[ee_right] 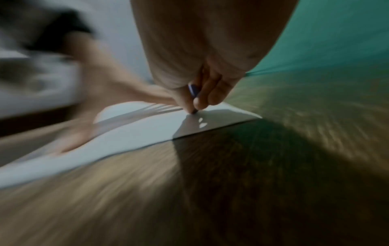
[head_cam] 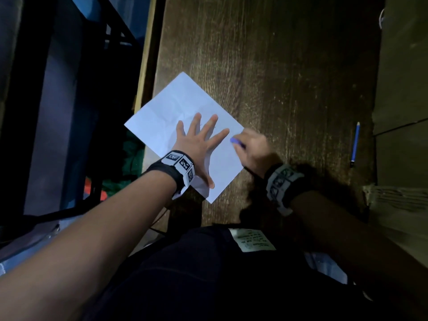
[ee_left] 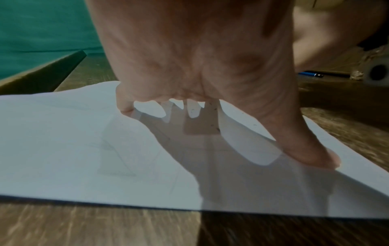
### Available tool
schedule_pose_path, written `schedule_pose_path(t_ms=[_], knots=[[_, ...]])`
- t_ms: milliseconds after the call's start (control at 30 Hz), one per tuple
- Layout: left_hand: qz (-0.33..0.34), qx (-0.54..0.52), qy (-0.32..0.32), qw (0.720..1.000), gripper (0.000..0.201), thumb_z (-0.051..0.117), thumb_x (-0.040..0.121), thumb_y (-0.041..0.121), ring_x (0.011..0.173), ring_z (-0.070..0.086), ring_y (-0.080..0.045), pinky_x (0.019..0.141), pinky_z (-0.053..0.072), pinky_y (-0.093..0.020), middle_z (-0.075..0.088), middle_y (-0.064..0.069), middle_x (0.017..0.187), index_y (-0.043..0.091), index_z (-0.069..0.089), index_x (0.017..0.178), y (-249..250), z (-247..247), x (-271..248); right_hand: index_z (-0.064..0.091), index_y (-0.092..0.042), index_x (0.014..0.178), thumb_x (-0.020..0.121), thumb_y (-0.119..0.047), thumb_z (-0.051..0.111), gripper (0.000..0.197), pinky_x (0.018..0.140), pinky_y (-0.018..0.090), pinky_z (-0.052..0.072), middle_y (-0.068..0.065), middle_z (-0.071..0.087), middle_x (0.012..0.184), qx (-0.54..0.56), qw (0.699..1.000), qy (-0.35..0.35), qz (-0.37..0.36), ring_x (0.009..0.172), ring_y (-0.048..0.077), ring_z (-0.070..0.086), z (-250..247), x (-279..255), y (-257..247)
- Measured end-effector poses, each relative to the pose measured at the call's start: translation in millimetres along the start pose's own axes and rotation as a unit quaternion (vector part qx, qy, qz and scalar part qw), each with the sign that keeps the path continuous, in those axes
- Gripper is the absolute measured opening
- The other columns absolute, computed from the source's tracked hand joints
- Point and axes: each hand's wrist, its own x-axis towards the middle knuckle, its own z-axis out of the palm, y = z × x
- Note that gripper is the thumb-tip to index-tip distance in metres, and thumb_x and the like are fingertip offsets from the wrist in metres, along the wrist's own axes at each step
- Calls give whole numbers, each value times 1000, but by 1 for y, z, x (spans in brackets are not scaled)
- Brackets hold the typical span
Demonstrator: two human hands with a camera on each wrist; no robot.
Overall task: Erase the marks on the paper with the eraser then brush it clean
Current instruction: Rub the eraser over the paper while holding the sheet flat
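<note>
A white creased sheet of paper (head_cam: pixel 180 117) lies diagonally on the wooden table (head_cam: pixel 278 66). My left hand (head_cam: pixel 199 144) presses flat on it with fingers spread. My right hand (head_cam: pixel 252 147) pinches a blue-purple eraser (head_cam: pixel 235 141) and holds its tip against the paper near the right edge. The left wrist view shows the paper (ee_left: pixel 84 149) with faint pencil lines and my left hand (ee_left: pixel 210 74) with its thumb (ee_left: pixel 311 153) down on the sheet. The blurred right wrist view shows my right fingers (ee_right: pixel 200 99) around the eraser (ee_right: pixel 193 90), tip touching the paper (ee_right: pixel 136 133).
A blue pencil (head_cam: pixel 355 144) lies on the table to the right, also visible as the pencil (ee_left: pixel 311 74) in the left wrist view. A pale wall or panel (head_cam: pixel 403 89) borders the table's right side. The table's left edge (head_cam: pixel 148 66) drops to dark furniture.
</note>
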Motion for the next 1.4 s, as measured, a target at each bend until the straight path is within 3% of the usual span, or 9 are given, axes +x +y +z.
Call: schedule_pose_path(t_ms=[67,233,400,567,733,933,1100,1300,1400], knots=[[-2,3,-1,1000,163,71,32,95,151,-18,-44,113,11,-75,-31,-2,164,43,-25,153,1,0,-1,69,-1,89,88,0,64,4,71,34,49,12,61,82,13,1000,21,-11,74,29,59,4,-9,-4],[-3,8,0,1000,163,71,34,96,151,-19,-44,113,11,-75,-31,-3,164,42,-27,153,0,-2,-1,65,-8,86,90,-4,63,5,65,36,50,5,56,81,15,974,-177,-143,70,21,54,3,-53,-27],[-2,-1,-2,1000,164,73,32,94,151,-20,-44,113,11,-76,-32,-2,164,44,-25,153,2,-2,-1,70,1,95,89,-2,65,8,76,33,51,13,64,86,15,999,33,-11,77,30,62,5,-10,0],[-6,10,-4,1000,163,71,34,96,151,-20,-45,113,11,-75,-33,-3,164,42,-28,153,2,-2,-1,68,-3,91,89,-2,66,4,70,34,51,9,59,83,23,977,-160,-138,74,24,58,5,-51,-21],[-4,4,-7,1000,164,72,33,95,151,-20,-44,113,10,-75,-34,-2,163,43,-28,152,2,-3,-1,71,1,96,88,-1,65,9,78,28,49,12,65,88,23,999,32,-4,78,27,63,1,-7,4],[-5,9,-10,1000,163,71,35,95,151,-21,-44,114,10,-74,-35,-2,163,42,-29,152,2,-5,-2,68,-4,92,90,-4,66,3,72,30,49,7,60,83,40,978,-157,-128,75,21,57,3,-45,-19],[-5,1,-12,1000,165,73,33,94,151,-21,-44,114,9,-74,-35,-1,163,43,-28,153,3,-5,-3,72,-2,98,89,-6,66,12,76,31,50,11,64,88,24,998,40,45,78,29,63,8,-1,4],[-6,5,-10,1000,164,71,34,95,151,-21,-44,113,9,-74,-36,-2,162,42,-29,152,2,-4,-1,69,-5,96,92,-10,64,8,71,33,50,7,60,85,45,979,-163,-110,76,22,58,8,-45,-24],[-2,-4,-10,1000,164,73,33,94,151,-20,-43,114,9,-75,-34,-1,163,43,-27,153,2,-4,-1,72,-5,95,89,-9,64,10,73,38,52,10,63,84,20,1000,-10,12,76,25,60,7,0,2]])
